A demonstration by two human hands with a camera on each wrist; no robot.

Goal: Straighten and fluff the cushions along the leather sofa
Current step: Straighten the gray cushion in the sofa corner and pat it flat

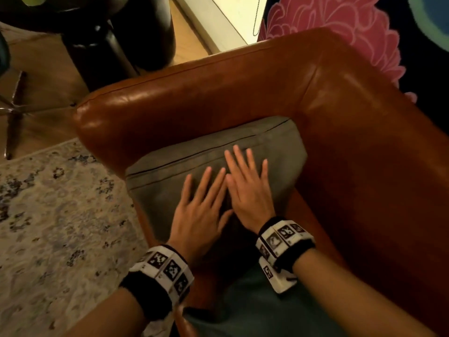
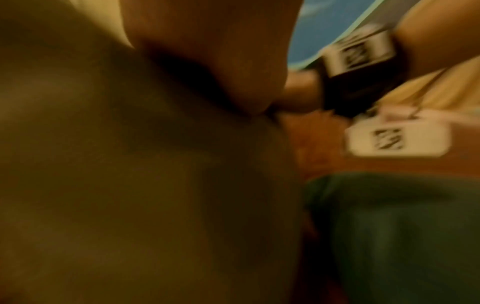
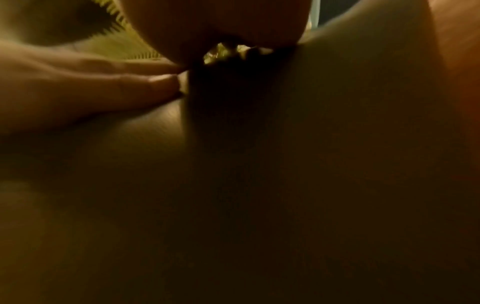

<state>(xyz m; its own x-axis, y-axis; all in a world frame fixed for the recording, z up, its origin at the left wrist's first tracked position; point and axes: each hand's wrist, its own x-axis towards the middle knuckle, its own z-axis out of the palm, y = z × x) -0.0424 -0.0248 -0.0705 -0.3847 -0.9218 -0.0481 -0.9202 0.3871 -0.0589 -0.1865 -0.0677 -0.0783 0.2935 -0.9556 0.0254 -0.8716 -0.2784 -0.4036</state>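
A grey-olive cushion [image 1: 170, 190] leans in the corner of the brown leather sofa [image 1: 364, 142], against its armrest [image 1: 170, 100]. My left hand [image 1: 204, 205] and right hand [image 1: 245, 183] lie flat on the cushion's face side by side, fingers straight and spread, index fingers nearly touching. Neither hand grips anything. In the blurred left wrist view my palm [image 2: 207, 51] presses the olive cushion [image 2: 116, 185]. The dark right wrist view shows the left hand's fingers [image 3: 116, 84] on the cushion [image 3: 311, 164]. A dark green cushion [image 1: 243, 310] lies on the seat below my wrists.
A pale patterned rug [image 1: 53, 215] covers the floor left of the sofa. A black pedestal base [image 1: 109, 52] and metal chair legs [image 1: 12, 113] stand on the wooden floor beyond the armrest. A dark fabric with a pink flower [image 1: 340, 32] hangs behind the sofa back.
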